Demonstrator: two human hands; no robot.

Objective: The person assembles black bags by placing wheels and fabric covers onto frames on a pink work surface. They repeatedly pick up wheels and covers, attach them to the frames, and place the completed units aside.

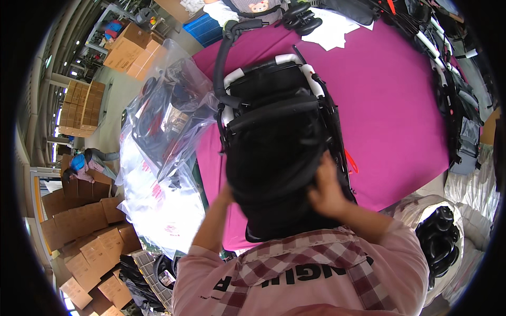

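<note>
A folded stroller [284, 105] lies in front of me, its black fabric canopy [274, 152] toward my body and white-wrapped frame tubes at the far end. My right hand [329, 189] grips the canopy's right side, with the thumb on the near face and the fingers reaching up along the edge. At the canopy's left side is my left hand [226, 195], blurred, its fingers hidden behind the fabric. A dark foam-covered bar [224, 63] rises from the frame's left side and bends at the top. A red strap [351, 161] sticks out on the right.
Pink cloth [390, 116] covers the table. Clear plastic bags [168, 116] with dark parts lie at the left. Another person's gloved hand [226, 11] is at the far edge. More stroller frames [464, 121] line the right. A sack of black parts [437, 242] stands lower right; cardboard boxes [95, 253] lie lower left.
</note>
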